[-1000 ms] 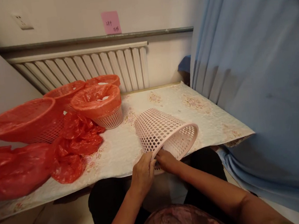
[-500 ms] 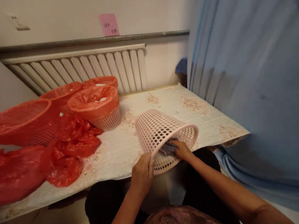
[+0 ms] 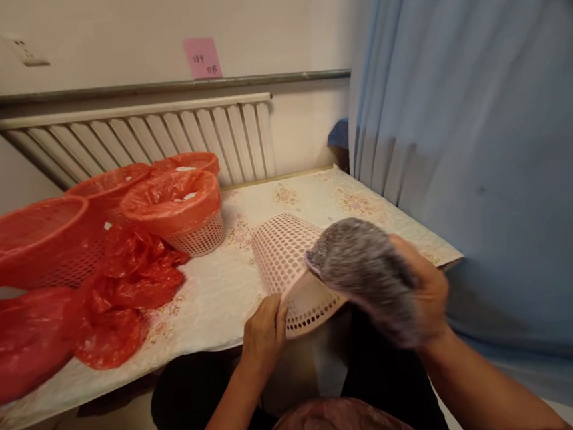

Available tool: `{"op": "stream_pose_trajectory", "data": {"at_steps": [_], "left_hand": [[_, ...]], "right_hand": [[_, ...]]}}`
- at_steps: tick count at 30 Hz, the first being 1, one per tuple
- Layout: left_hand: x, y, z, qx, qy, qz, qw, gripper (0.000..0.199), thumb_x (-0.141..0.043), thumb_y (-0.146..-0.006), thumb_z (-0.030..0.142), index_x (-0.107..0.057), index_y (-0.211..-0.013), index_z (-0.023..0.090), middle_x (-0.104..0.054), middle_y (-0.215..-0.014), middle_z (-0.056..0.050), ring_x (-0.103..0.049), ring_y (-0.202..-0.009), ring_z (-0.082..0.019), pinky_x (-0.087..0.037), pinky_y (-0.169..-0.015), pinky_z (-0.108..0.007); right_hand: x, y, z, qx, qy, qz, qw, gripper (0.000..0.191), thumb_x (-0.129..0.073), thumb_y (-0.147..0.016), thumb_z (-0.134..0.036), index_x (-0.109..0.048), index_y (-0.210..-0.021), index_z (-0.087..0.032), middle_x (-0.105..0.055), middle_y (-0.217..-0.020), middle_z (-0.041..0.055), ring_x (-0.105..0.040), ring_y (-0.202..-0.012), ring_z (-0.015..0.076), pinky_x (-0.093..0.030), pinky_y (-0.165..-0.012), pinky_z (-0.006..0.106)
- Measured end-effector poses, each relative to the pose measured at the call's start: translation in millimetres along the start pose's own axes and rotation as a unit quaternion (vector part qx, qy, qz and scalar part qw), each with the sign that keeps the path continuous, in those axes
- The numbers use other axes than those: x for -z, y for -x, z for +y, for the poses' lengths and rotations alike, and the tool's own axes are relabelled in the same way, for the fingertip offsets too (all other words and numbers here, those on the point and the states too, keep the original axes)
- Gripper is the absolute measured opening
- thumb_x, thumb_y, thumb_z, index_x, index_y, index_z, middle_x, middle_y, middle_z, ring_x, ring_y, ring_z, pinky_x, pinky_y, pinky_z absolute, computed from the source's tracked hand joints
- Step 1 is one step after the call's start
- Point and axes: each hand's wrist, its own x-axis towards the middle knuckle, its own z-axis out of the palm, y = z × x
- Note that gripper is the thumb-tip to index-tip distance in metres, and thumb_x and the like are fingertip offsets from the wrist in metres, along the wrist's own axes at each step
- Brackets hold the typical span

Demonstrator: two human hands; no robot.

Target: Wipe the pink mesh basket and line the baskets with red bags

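Observation:
A pale pink perforated plastic basket (image 3: 287,248) lies on its side on the table, its mouth turned toward me and to the right. My left hand (image 3: 263,331) is closed on the near left part of its rim. In front of the mouth my right hand (image 3: 431,289) grips a dark grey fuzzy cloth (image 3: 358,262), smeared by motion. The cloth hides the upper right part of the rim and some of the basket's inside. Whether cloth and rim touch, I cannot tell.
Several baskets lined with red plastic bags (image 3: 170,202) stand on the left of the table. Crumpled red bags (image 3: 118,303) lie before them. The floral tablecloth (image 3: 213,288) covers the table. A blue curtain (image 3: 502,156) hangs at the right, and a radiator (image 3: 160,142) runs along the wall.
My right hand has come out of the basket with the grey cloth, moving right and toward me. My left hand stays on the rim. The view has shifted slightly.

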Motion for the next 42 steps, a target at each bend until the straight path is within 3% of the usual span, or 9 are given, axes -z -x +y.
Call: {"op": "stream_pose_trajectory", "data": {"at_steps": [5, 9, 13, 21, 24, 28, 31, 35, 42], "left_hand": [[-4.7, 3, -11, 0.016, 0.015, -0.006, 1.0, 0.023, -0.046, -0.089, 0.025, -0.064, -0.103, 0.02, -0.07, -0.103, -0.01, -0.066, -0.096, -0.023, -0.055, -0.083, -0.037], [-8.9, 6, -18, 0.017, -0.024, 0.01, 1.0, 0.024, -0.045, -0.084, 0.018, -0.068, -0.093, 0.019, -0.072, -0.097, -0.012, -0.068, -0.09, -0.027, -0.056, -0.079, -0.04], [-4.8, 10, -14, 0.002, -0.045, 0.025, 0.999, 0.023, -0.04, -0.09, 0.02, -0.063, -0.087, 0.017, -0.069, -0.082, -0.009, -0.067, -0.077, -0.023, -0.055, -0.069, -0.035], [-11.7, 25, -15, -0.007, 0.013, 0.004, 1.0, 0.02, -0.041, -0.097, 0.027, -0.059, -0.102, 0.02, -0.066, -0.09, -0.004, -0.065, -0.084, -0.017, -0.052, -0.075, -0.029], [-16.7, 33, -21, -0.003, 0.017, 0.011, 1.0, 0.02, -0.041, -0.097, 0.027, -0.059, -0.101, 0.02, -0.066, -0.087, -0.004, -0.064, -0.081, -0.017, -0.051, -0.073, -0.029], [-15.6, 51, -34, 0.02, 0.047, 0.014, 0.999, 0.02, -0.043, -0.096, 0.027, -0.059, -0.104, 0.02, -0.067, -0.089, -0.005, -0.065, -0.081, -0.018, -0.052, -0.074, -0.029], [-10.9, 64, -45, 0.074, 0.073, 0.033, 0.994, 0.021, -0.043, -0.095, 0.031, -0.058, -0.103, 0.02, -0.067, -0.091, -0.005, -0.065, -0.081, -0.018, -0.053, -0.075, -0.031], [-6.9, 67, -60, 0.204, 0.092, 0.044, 0.974, 0.023, -0.049, -0.09, 0.037, -0.059, -0.098, 0.019, -0.067, -0.087, -0.004, -0.065, -0.078, -0.02, -0.055, -0.075, -0.036], [-2.7, 18, -62, 0.249, 0.182, 0.079, 0.948, 0.065, -0.065, -0.073, 0.035, -0.047, -0.132, 0.013, -0.051, -0.133, -0.019, -0.06, -0.113, -0.027, -0.057, -0.081, -0.039]], "right_hand": [[-53, -4, 4, 0.263, 0.225, -0.177, 0.921, 0.037, -0.051, -0.089, -0.018, -0.061, -0.123, -0.029, -0.058, -0.13, 0.0103, -0.04, -0.131, 0.0326, -0.035, -0.097, 0.054], [-84, -4, 20, 0.3, 0.319, -0.184, 0.88, 0.025, -0.046, -0.095, -0.02, -0.063, -0.114, -0.025, -0.064, -0.118, 0.0069, -0.043, -0.128, 0.0283, -0.029, -0.096, 0.048], [-76, -11, 39, 0.298, 0.345, -0.147, 0.878, 0.02, -0.046, -0.097, -0.023, -0.063, -0.106, -0.024, -0.067, -0.104, 0.0044, -0.051, -0.113, 0.023, -0.028, -0.094, 0.043], [-22, 3, 137, 0.094, 0.279, -0.041, 0.955, 0.025, -0.051, -0.086, -0.029, -0.062, -0.106, -0.017, -0.064, -0.105, 0.0122, -0.053, -0.103, 0.0264, -0.039, -0.092, 0.042], [-25, 36, 176, -0.099, 0.186, 0.051, 0.976, 0.028, -0.05, -0.082, -0.036, -0.063, -0.099, -0.018, -0.066, -0.101, 0.0112, -0.058, -0.101, 0.0256, -0.045, -0.092, 0.04], [-47, 81, 196, -0.192, 0.159, 0.093, 0.964, 0.033, -0.046, -0.079, -0.041, -0.064, -0.096, -0.018, -0.07, -0.091, 0.0101, -0.064, -0.088, 0.0251, -0.053, -0.077, 0.037], [-57, 86, 190, -0.213, 0.146, 0.101, 0.961, 0.033, -0.048, -0.079, -0.044, -0.065, -0.09, -0.018, -0.071, -0.084, 0.0093, -0.065, -0.081, 0.0254, -0.053, -0.071, 0.036], [-55, 37, 156, -0.173, 0.138, 0.1, 0.97, 0.031, -0.049, -0.084, -0.039, -0.067, -0.098, -0.017, -0.069, -0.096, 0.0105, -0.062, -0.09, 0.0241, -0.049, -0.083, 0.035], [-71, -63, 57, 0.189, 0.375, -0.048, 0.906, 0.014, -0.052, -0.087, -0.017, -0.065, -0.092, -0.021, -0.061, -0.09, 0.0068, -0.049, -0.091, 0.0233, -0.034, -0.081, 0.036]]}}
